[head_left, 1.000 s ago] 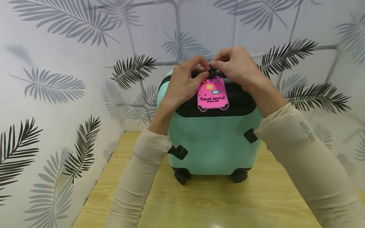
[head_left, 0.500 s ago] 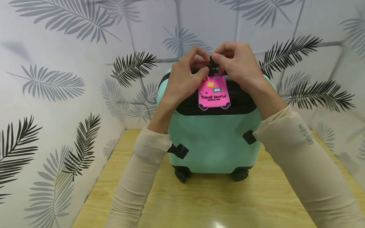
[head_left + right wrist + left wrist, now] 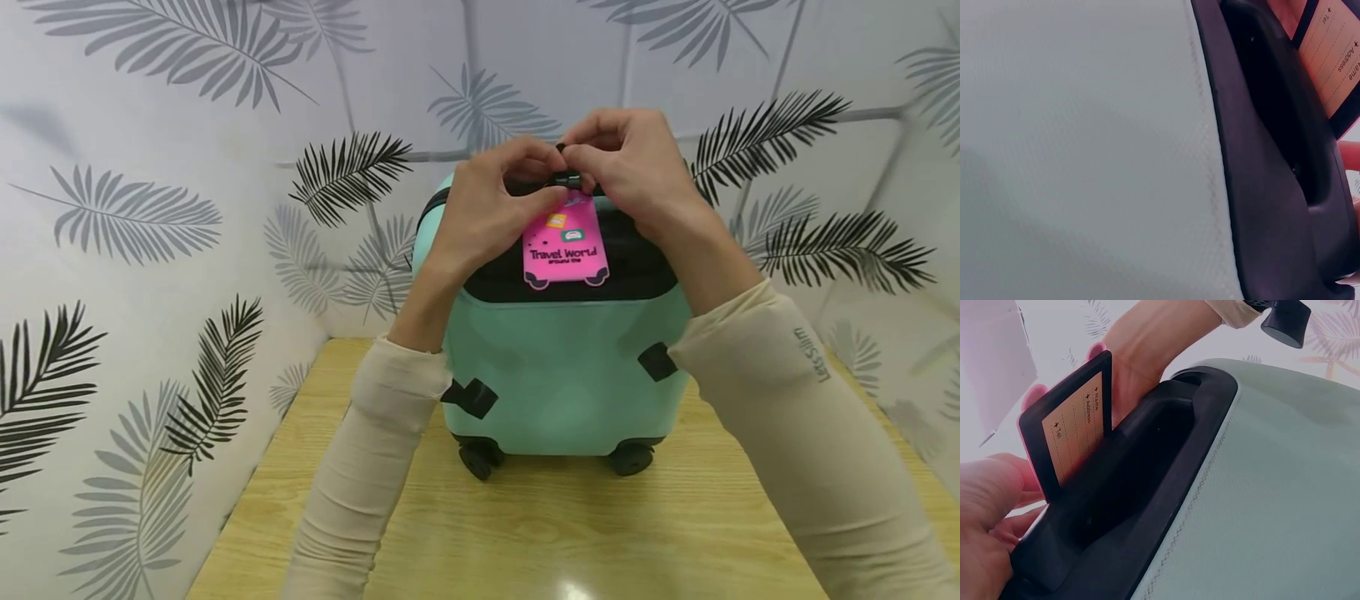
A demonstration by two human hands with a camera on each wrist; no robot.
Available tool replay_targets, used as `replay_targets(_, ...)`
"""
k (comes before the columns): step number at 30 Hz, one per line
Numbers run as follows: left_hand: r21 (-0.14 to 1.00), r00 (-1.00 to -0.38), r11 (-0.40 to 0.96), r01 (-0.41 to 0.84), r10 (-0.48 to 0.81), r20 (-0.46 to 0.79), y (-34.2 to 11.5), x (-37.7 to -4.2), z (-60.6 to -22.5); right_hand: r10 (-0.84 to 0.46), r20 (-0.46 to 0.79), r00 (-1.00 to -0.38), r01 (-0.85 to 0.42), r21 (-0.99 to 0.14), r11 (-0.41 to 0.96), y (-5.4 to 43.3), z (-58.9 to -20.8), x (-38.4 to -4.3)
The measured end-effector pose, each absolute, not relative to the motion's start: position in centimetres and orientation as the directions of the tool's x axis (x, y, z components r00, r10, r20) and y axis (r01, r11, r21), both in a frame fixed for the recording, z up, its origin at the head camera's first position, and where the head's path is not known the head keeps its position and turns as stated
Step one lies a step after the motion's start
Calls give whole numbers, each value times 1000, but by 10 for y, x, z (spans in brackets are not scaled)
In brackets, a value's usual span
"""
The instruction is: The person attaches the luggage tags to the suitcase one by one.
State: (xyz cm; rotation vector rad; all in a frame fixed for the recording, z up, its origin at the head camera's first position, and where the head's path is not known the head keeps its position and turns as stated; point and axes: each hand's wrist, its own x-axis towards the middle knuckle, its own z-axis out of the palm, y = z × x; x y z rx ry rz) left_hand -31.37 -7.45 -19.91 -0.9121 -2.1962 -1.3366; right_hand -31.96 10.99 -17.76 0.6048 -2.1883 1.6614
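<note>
A pink luggage tag (image 3: 566, 257) printed "Travel World" hangs at the black top handle (image 3: 1054, 540) of a mint-green suitcase (image 3: 570, 375). My left hand (image 3: 486, 208) pinches the tag's top by its black strap (image 3: 565, 179), thumb across the upper edge. Opposite it, my right hand (image 3: 636, 171) pinches the strap's end between thumb and fingers, just above the tag. In the left wrist view the tag's back shows a name and address card (image 3: 1079, 428). Fingers hide most of the strap and its fastening.
The suitcase stands upright on small black wheels (image 3: 632, 458) on a wooden table (image 3: 555, 533). Leaf-patterned wall covering (image 3: 255, 192) rises close behind and to the left. Black wrist-camera mounts (image 3: 477, 398) sit near both cuffs, in front of the suitcase.
My left thumb has moved right over the tag's top, and the left fingers have come lower. The strap piece that stood upright between the hands is now mostly covered. The tag shifts slightly right.
</note>
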Motion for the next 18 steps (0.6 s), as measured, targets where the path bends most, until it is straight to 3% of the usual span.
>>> replay_targets(13, 619, -694, 313, 720, 310, 650, -75, -314, -197, -65, 579, -812, -580, -790, 198, 106, -181, -319)
replay_targets(18, 632, -703, 309, 711, 313, 639, -75, -314, -199, -96, 545, -833, -551, -804, 223, 109, -182, -319)
